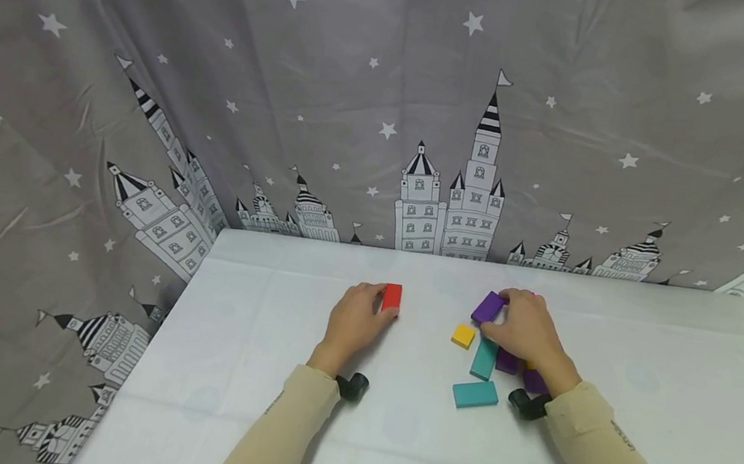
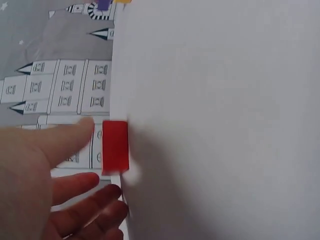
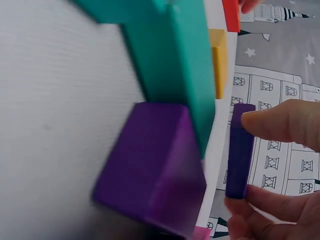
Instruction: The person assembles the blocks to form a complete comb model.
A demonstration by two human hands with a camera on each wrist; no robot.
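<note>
A red block lies on the white table near the far edge. My left hand is right at it, thumb and index finger near its opposite ends. In the left wrist view, a narrow gap shows between the thumb and the red block. My right hand pinches a purple block by its two ends. The right wrist view shows the thumb on one end of that purple block and fingers at the other.
A yellow block and a teal block lie beside the right hand, with another teal block closer to me. More purple blocks sit partly hidden under the right hand. Behind the table hangs a grey castle-print curtain.
</note>
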